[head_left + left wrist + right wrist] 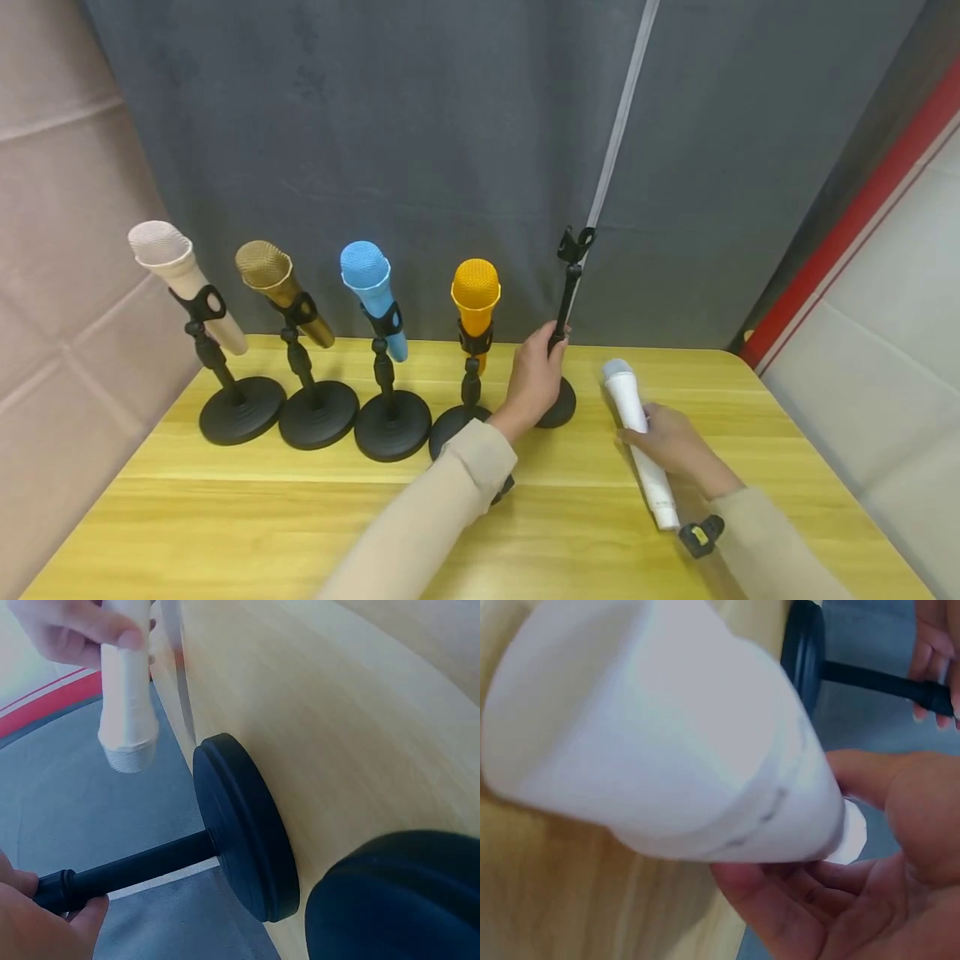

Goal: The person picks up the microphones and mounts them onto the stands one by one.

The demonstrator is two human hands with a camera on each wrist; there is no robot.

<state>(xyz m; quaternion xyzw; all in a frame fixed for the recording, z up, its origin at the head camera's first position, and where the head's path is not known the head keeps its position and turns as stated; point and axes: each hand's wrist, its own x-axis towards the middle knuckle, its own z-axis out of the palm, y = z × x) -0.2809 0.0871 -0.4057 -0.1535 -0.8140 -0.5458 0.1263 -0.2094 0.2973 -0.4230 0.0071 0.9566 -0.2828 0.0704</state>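
Observation:
My left hand [536,379] grips the upright pole of a black microphone stand [567,300], whose clip at the top holds no microphone. The stand's round base [244,829] shows in the left wrist view. To the right, my right hand [675,442] holds a white microphone [637,429] around the middle of its body, with the mesh head pointing away from me. In the right wrist view the microphone's tail end [645,735] fills much of the picture, thumb and fingers around the body behind it.
Left of the hands stand a white microphone [187,271], a gold microphone [281,283], a blue microphone [372,287] and a yellow microphone [476,296], each clipped on a black stand. A grey curtain [375,125] hangs behind the wooden table [225,517].

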